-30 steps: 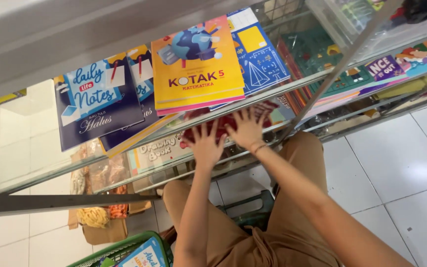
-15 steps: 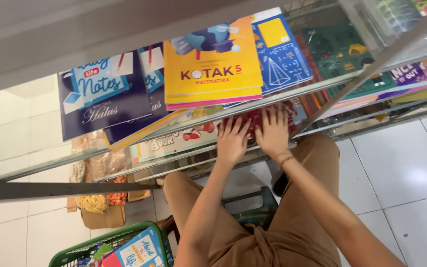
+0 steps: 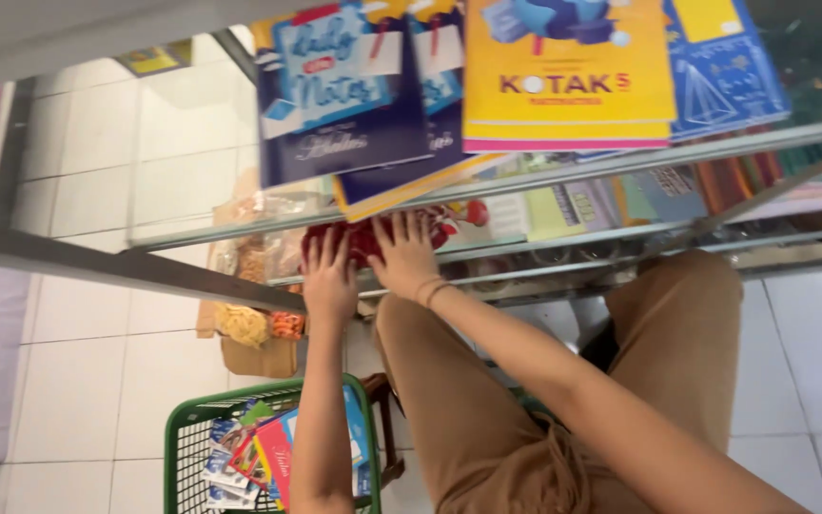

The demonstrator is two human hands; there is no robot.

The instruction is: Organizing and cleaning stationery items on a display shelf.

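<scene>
Both my hands reach onto a lower glass shelf (image 3: 620, 243) and press on a red patterned book (image 3: 363, 238) lying flat there. My left hand (image 3: 328, 276) lies on the book's left part, fingers spread. My right hand (image 3: 406, 255), with a band at the wrist, lies on its middle. On the glass shelf above stand a dark blue notebook (image 3: 340, 95) and a yellow exercise book (image 3: 568, 76); beside them lies a blue book with geometric drawings (image 3: 725, 67).
A green wire shopping basket (image 3: 240, 457) with several books stands on the white tiled floor at my left. A cardboard box with packets (image 3: 254, 333) sits under the shelves. My knees in brown trousers (image 3: 677, 324) are close to the shelf edge.
The view has swung so the shelves and my hands sit further left and the basket shows more. Both hands stay flat on the red book.
</scene>
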